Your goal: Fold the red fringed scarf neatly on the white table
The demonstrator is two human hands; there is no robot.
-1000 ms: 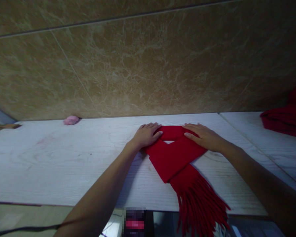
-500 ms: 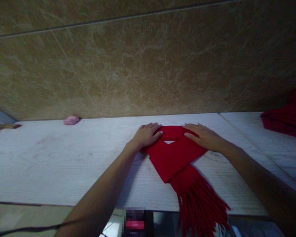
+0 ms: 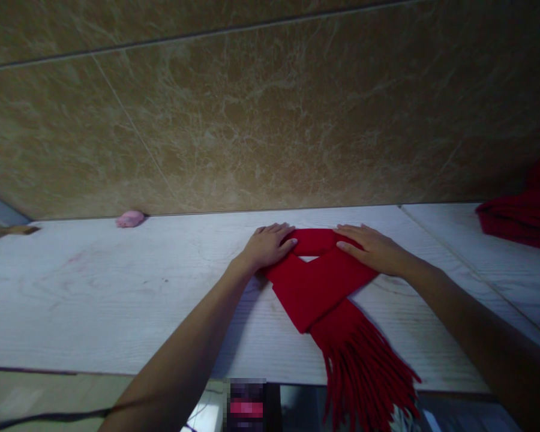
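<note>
A red scarf lies on the white wood-grain table, folded into a loop with its two parts crossing below. A small gap inside the loop shows the table top. Its fringed end hangs over the front edge. My left hand rests flat on the loop's left corner, thumb held apart from the fingers. On the right corner my right hand lies flat too, fingers stretched out and pointing inward. Both palms hide the corners beneath them.
A brown marbled tile wall rises behind the table. A small pink object sits against it at left. Folded dark red cloth lies at the far right, beyond a seam in the table. A dark cable runs below the front edge.
</note>
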